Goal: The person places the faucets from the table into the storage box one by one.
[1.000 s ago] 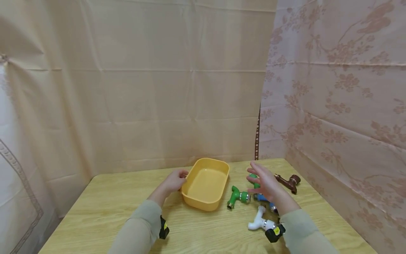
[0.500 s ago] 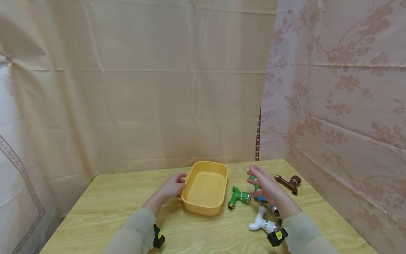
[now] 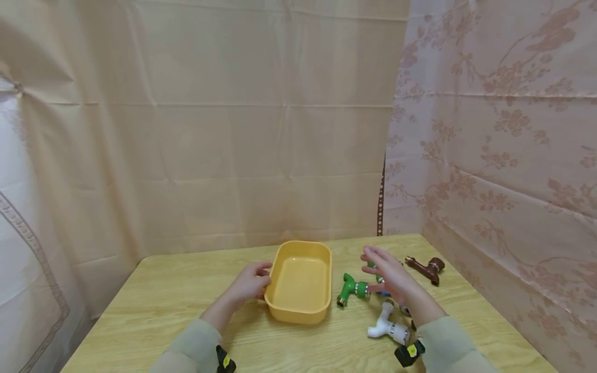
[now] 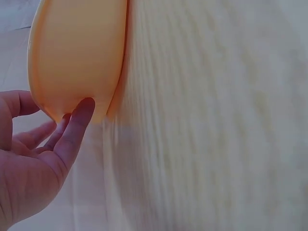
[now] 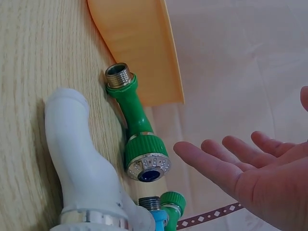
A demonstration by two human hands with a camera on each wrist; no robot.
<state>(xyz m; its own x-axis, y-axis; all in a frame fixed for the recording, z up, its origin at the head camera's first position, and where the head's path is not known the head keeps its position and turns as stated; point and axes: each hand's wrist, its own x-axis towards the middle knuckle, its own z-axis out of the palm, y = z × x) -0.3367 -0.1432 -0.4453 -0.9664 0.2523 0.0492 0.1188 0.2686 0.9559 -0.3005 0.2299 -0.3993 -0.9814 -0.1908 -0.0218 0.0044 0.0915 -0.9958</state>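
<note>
At the middle of the table stands a yellow plastic tub [image 3: 298,316], rectangular with rounded corners. My left hand [image 3: 249,284] holds its left side; in the left wrist view a fingertip [image 4: 85,107] presses the outer wall. The right hand [image 3: 392,274] hovers above a group of taps with its fingers extended, holding nothing. Nearest to it is a green tap [image 3: 351,289] with a metal collar. A white tap [image 3: 384,325] lies closer to me. Under the right hand, another green tap [image 5: 173,204] and a blue tap [image 5: 158,219] are mostly hidden.
A dark brown tap [image 3: 428,269] lies at the table's right side. The wood-grain table [image 3: 177,290] meets a beige cloth [image 3: 210,155] behind and a floral cloth [image 3: 508,171] on the right. Each wrist wears a black strap device.
My left hand has drawn the tub towards me and slightly left, turning it straighter. The right hand has lowered a little over the taps, its fingers still extended.
</note>
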